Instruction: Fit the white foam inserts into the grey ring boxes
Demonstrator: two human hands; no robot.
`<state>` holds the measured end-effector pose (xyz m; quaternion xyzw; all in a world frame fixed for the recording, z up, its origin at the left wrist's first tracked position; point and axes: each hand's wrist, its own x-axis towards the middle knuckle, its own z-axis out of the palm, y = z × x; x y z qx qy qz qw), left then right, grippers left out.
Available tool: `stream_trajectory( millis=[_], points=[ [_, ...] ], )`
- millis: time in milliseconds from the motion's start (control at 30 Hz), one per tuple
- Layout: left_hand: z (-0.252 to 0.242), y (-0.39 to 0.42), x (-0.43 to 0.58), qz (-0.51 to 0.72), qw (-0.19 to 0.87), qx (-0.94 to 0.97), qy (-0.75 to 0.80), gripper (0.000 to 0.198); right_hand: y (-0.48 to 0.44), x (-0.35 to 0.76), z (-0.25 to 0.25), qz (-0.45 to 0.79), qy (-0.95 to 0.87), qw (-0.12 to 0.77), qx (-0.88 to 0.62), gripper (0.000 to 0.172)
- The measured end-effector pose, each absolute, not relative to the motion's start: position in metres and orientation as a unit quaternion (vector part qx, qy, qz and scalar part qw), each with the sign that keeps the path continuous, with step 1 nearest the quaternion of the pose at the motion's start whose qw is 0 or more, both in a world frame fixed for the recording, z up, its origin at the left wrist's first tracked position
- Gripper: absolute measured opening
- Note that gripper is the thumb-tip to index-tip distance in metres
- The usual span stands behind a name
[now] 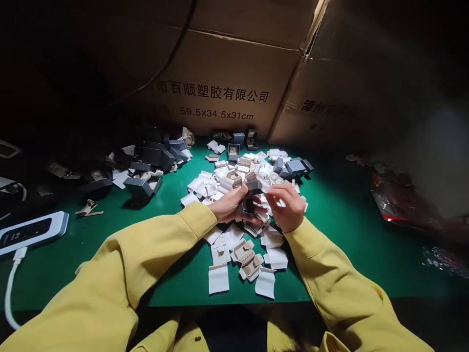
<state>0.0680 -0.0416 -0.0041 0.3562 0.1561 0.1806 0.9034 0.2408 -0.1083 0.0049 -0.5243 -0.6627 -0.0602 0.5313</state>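
Observation:
A small dark jewelry box [249, 206], standing open with its lid raised, is gripped in my left hand [230, 203]. The thumb presses near the lid and the fingers pass behind and under the base. Just right of the lid, my right hand [287, 204] pinches a small white card piece [264, 184], partly hidden by the fingertips. Beneath and around both hands lies a heap of folded white card inserts [219, 278]. Among them, close to the table's front edge, are brownish-grey inserts [248, 259] with flaps folded up.
More dark boxes [141, 188] pile up at the left, with others [296, 167] right of the heap. Large cardboard cartons [220, 73] wall off the back. A white device [32, 230] with a cable lies at far left, and a plastic bag [392, 200] at right.

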Motion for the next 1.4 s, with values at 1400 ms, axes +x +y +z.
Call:
stream_trajectory(
  millis=[1400],
  points=[
    [-0.010,-0.055,0.077,0.231,0.862,0.422,0.163,0.066,-0.113,0.230,0.007,-0.111,-0.855,0.289,-0.416,0.019]
  ],
)
